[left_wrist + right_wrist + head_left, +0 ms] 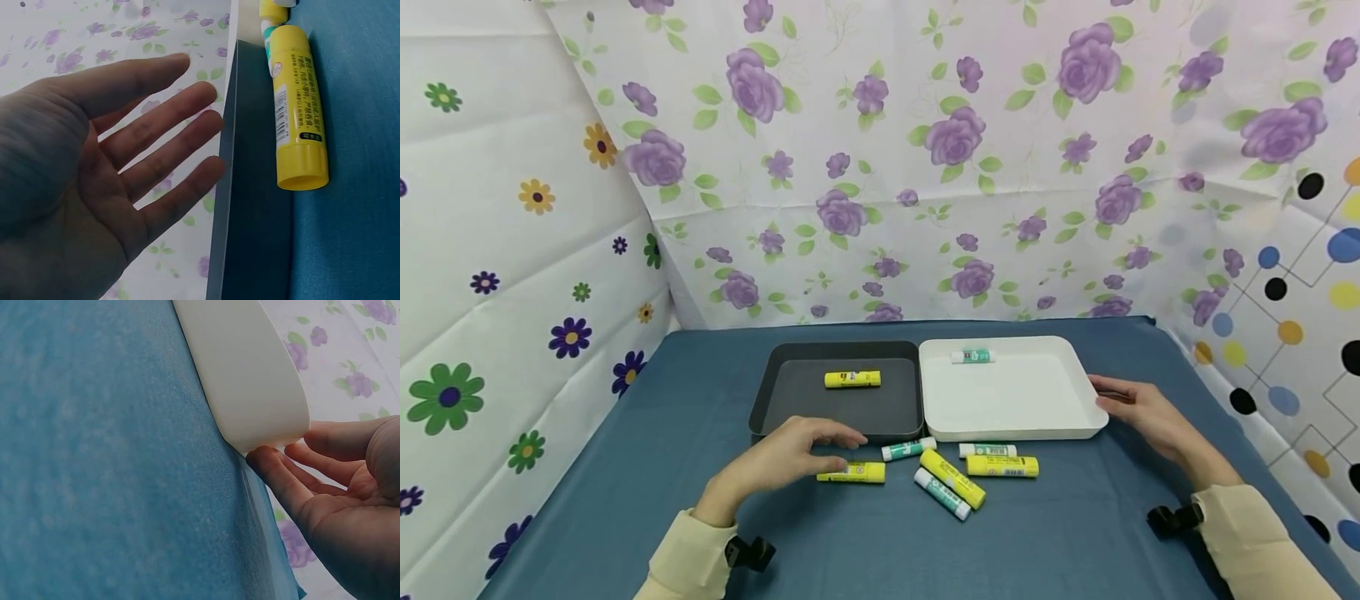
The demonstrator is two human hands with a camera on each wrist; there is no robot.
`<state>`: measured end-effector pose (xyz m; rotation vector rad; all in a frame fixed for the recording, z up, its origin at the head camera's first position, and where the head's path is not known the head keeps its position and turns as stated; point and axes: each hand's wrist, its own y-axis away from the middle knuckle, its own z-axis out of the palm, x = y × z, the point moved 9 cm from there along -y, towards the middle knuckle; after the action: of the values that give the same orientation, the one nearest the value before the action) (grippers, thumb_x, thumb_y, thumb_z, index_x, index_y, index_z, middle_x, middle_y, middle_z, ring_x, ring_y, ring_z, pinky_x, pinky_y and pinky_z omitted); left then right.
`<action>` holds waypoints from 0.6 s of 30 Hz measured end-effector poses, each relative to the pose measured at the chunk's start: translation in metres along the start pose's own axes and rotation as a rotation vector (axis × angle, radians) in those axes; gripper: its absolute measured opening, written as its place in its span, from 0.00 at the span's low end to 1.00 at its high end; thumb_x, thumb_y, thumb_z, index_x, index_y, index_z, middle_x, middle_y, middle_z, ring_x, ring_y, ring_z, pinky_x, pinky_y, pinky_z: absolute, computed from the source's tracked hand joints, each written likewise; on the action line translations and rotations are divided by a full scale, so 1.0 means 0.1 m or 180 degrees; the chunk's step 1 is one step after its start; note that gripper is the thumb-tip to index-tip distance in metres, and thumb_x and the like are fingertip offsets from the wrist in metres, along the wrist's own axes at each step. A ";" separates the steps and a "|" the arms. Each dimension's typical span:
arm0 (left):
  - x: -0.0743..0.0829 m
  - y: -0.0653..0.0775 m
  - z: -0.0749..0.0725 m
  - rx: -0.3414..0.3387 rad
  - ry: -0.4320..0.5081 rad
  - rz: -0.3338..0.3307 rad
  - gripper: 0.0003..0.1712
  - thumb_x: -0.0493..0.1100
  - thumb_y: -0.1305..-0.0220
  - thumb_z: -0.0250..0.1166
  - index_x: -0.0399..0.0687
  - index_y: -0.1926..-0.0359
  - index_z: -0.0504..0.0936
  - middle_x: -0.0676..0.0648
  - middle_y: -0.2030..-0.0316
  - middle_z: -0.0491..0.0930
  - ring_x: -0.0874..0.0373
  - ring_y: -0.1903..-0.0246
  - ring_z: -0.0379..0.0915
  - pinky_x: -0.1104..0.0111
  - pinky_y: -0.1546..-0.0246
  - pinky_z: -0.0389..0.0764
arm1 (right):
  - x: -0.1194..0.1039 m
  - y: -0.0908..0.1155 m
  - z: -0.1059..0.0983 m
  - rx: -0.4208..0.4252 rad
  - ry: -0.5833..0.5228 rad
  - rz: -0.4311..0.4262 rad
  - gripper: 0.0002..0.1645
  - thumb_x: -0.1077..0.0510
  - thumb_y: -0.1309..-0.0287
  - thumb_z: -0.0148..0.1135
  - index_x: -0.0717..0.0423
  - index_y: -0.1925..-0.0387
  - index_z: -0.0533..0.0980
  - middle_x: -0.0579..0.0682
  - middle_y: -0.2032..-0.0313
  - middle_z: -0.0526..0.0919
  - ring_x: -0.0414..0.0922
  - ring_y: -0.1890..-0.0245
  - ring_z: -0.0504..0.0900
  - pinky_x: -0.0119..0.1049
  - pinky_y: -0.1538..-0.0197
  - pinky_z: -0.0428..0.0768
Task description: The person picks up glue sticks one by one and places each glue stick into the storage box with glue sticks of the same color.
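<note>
My left hand (786,454) hovers with fingers spread over a yellow glue stick (861,473) that lies before the dark grey tray (762,400). In the left wrist view that hand (119,162) holds nothing, and a yellow glue stick (300,109) lies apart from its fingertips. At the outer right side of the white tray (1015,433), my right hand (1150,417) touches the wall. The right wrist view has its fingertips (265,459) against the tray's end (262,412). One yellow glue stick (852,379) lies in the dark tray; a green-and-white one (973,357) lies in the white tray.
In front of the trays lie several more glue sticks: yellow ones (952,478) (1002,466) and green-and-white ones (908,449) (987,450) (942,494). The two trays stand side by side on a blue cloth (1045,542). Patterned curtains (910,167) enclose the table.
</note>
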<state>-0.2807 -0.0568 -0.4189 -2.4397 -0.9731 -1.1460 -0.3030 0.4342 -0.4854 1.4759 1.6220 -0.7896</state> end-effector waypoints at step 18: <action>-0.14 -0.01 0.22 -0.0554 -0.0232 -0.0184 0.26 0.48 0.24 0.65 0.51 0.29 0.77 0.49 0.36 0.78 0.52 0.40 0.76 0.56 0.45 0.79 | 0.03 -0.01 -0.01 0.0011 0.0032 0.0026 0.41 0.44 0.23 0.58 0.63 0.21 0.60 0.68 0.26 0.64 0.61 0.29 0.66 0.19 0.48 0.74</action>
<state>-0.2753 -0.0512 -0.4438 -2.6225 -1.0101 -1.2154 -0.3042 0.4360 -0.4874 1.4900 1.6220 -0.7819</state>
